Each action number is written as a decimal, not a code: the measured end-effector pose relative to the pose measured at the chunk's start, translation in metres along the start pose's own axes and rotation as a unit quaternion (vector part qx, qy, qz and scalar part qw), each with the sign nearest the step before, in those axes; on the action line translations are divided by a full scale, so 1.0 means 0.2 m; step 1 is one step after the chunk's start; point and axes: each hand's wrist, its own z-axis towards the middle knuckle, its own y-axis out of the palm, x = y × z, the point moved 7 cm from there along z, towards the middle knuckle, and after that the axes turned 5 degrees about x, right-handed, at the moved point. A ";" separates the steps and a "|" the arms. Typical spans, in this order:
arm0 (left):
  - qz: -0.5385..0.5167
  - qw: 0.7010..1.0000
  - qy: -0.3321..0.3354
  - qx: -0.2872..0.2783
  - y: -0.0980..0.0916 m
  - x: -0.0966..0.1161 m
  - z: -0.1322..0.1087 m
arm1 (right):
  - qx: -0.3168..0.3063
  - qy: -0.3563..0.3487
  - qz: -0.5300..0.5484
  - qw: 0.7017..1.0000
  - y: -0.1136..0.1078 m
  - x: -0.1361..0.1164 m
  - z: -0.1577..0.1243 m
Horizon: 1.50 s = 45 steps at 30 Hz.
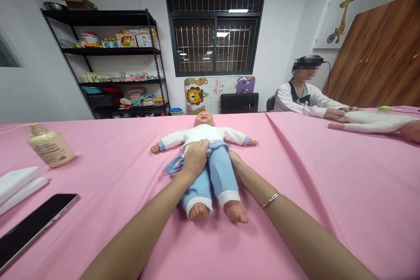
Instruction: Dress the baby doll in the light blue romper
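A baby doll [204,119] lies on its back on the pink-covered table, feet towards me and arms spread. It wears a white top [203,134] with blue cuffs and light blue trousers [222,167] with white ankle bands. My left hand [197,155] is closed on the trousers' waistband at the doll's belly. A loose blue strap [174,164] sticks out beside that hand. At the doll's other hip is my right hand [236,162], its fingers hidden behind or under the trousers.
To the left are a pump bottle [50,145], folded white cloth [19,183] and a phone [36,227]. At the right a person [303,92] has both hands on another doll [377,121]. Behind stand a black shelf rack [114,51] and a wooden cabinet [377,52].
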 end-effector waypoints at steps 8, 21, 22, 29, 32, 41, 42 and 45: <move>-0.017 0.982 -0.155 0.105 -0.12 -0.38 -0.02 | 0.124 -0.055 -0.094 0.986 -0.18 -0.03 -0.02; -0.438 0.857 -0.272 -0.027 0.06 -0.55 -0.07 | 0.017 -0.043 -0.076 0.996 -0.07 -0.13 -0.09; -0.442 0.856 -0.269 -0.005 0.06 -0.55 -0.06 | 0.009 -0.047 -0.103 0.994 -0.06 -0.14 -0.09; -0.535 0.806 -0.245 -0.061 0.08 -0.45 -0.05 | -0.040 0.002 -0.127 0.991 -0.05 -0.14 -0.10; -0.570 0.777 -0.240 -0.121 0.07 -0.43 -0.07 | -0.055 0.019 0.008 0.998 -0.09 -0.16 -0.08; -0.280 0.923 -0.248 -0.092 0.09 -0.62 -0.07 | 0.001 -0.147 -0.296 0.944 -0.15 -0.09 -0.04; -0.297 0.919 -0.244 -0.086 0.09 -0.61 -0.07 | -0.008 -0.146 -0.288 0.946 -0.13 -0.08 -0.04; -0.469 0.842 -0.259 -0.058 0.09 -0.55 -0.06 | 0.021 -0.096 -0.150 0.984 -0.12 -0.08 -0.04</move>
